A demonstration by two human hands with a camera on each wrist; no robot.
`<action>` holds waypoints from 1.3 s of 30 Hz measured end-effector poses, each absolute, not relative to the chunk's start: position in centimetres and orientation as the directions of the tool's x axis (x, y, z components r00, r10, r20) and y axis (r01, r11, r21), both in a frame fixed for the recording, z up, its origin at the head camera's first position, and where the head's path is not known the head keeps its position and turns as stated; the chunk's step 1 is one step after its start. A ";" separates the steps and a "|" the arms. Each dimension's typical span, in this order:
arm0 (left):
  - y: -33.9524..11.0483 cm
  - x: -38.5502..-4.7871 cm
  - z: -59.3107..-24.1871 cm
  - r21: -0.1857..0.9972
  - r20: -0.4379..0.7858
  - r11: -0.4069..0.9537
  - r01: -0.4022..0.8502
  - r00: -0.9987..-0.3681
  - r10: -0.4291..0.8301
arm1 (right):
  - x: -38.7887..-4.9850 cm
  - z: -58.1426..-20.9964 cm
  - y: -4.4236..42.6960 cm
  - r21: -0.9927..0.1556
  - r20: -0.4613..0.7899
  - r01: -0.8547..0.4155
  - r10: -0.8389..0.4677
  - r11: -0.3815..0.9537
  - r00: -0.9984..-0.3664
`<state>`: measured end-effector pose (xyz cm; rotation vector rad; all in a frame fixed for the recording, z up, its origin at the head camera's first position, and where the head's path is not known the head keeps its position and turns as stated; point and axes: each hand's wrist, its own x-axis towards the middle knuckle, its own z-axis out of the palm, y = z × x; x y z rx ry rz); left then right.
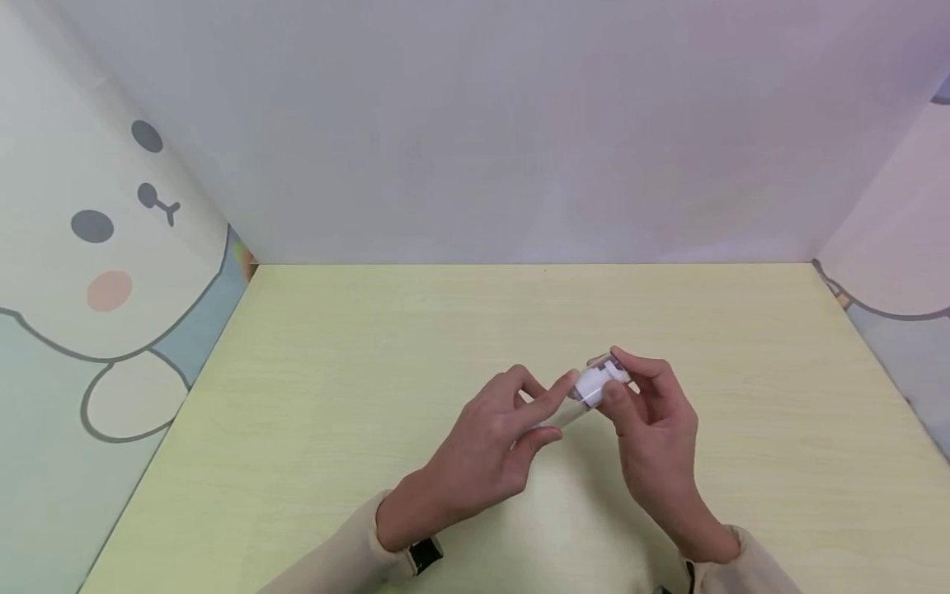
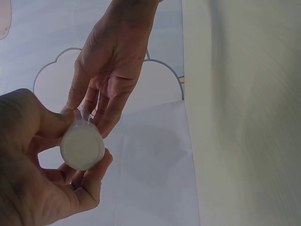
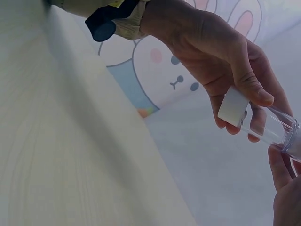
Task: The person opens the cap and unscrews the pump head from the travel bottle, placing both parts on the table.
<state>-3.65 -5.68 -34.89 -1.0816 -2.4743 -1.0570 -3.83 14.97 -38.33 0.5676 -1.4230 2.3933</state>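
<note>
A small clear cylindrical bottle is held slantwise above the table between both hands. My left hand grips its clear body, thumb below and index finger stretched along the top. At the other end, my right hand pinches the clear cover between thumb and fingers; a white part with a nozzle-like tip shows inside. In the left wrist view the bottle's round white end faces the camera. The right wrist view has that white end piece at the left hand's side, and a seam around the clear wall near the right fingertips.
The pale wood-grain table lies under both hands. A plain light wall panel rises at its back edge, with cartoon-printed panels at the sides. A dark wrist device sits by the left cuff.
</note>
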 end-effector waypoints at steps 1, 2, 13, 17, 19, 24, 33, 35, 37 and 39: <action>-5.7 -3.7 -34.9 0.518 0.475 0.464 0.718 -0.693 0.542 | -3.8 -38.3 15.0 -0.762 0.472 -0.435 0.049 -0.479 -0.880; -5.6 -3.7 -34.9 0.513 0.478 0.465 0.721 -0.690 0.544 | -3.8 -38.3 15.0 -0.760 0.473 -0.433 0.046 -0.484 -0.880; -5.7 -3.9 -34.9 0.500 0.502 0.506 0.703 -0.712 0.492 | -4.3 -38.3 15.8 -0.778 0.540 -0.490 -0.020 -0.394 -0.841; -6.1 -4.2 -34.7 0.408 0.551 0.554 0.726 -0.679 0.485 | -4.6 -37.8 16.4 -0.816 0.555 -0.514 -0.111 -0.264 -0.824; -6.2 -4.3 -34.6 0.350 0.569 0.584 0.732 -0.661 0.488 | -4.8 -37.7 16.7 -0.823 0.563 -0.532 -0.159 -0.200 -0.811; -6.5 -4.6 -34.4 0.227 0.567 0.652 0.724 -0.642 0.515 | -5.0 -37.7 16.8 -0.787 0.605 -0.616 -0.245 -0.038 -0.758; -6.4 -4.6 -34.4 0.145 0.552 0.678 0.721 -0.628 0.549 | -5.3 -37.6 16.3 -0.512 0.729 -0.774 -0.288 0.373 -0.621; -6.5 -4.6 -34.4 0.123 0.544 0.681 0.722 -0.623 0.562 | -5.3 -37.5 16.1 -0.450 0.749 -0.792 -0.309 0.413 -0.586; -6.5 -4.6 -34.5 0.098 0.543 0.682 0.725 -0.613 0.574 | -5.2 -37.4 16.0 -0.379 0.764 -0.805 -0.336 0.457 -0.551; -6.5 -4.7 -34.5 0.072 0.546 0.681 0.729 -0.600 0.585 | -5.2 -37.3 15.9 -0.310 0.773 -0.808 -0.362 0.501 -0.521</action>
